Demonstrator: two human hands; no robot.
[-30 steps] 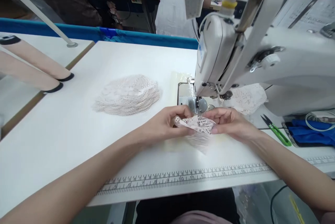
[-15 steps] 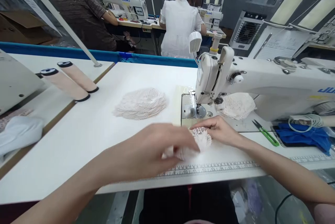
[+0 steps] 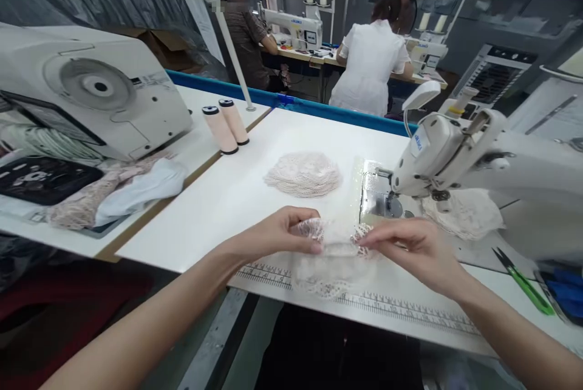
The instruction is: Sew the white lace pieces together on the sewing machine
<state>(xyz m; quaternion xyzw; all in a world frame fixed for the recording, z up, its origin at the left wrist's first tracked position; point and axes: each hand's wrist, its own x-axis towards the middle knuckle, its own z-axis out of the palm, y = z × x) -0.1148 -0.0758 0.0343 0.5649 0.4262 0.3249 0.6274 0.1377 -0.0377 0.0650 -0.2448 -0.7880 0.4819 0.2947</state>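
Between my two hands a pale lace piece (image 3: 334, 265) is stretched out above the front edge of the table, its lower part blurred and hanging over the printed ruler. My left hand (image 3: 291, 232) pinches its left end between thumb and fingers. On the right end, the fingers of my right hand (image 3: 412, 247) are pinched as well. Just beyond my right hand stands a white sewing machine (image 3: 437, 153) with a shiny needle plate (image 3: 376, 192). A stack of similar lace pieces (image 3: 303, 174) lies behind my left hand.
More lace (image 3: 464, 211) lies under the machine arm. Green-handled thread snips (image 3: 523, 283) rest at the right. Two peach thread cones (image 3: 221, 129) stand at the table's left seam, near another machine (image 3: 100, 86). Two people (image 3: 368, 65) sit at machines beyond the blue edge.
My view has swung to the left. The lace, earlier bunched under my hands, is now spread between them. My left hand has moved away from my right and grips the lace's left end.
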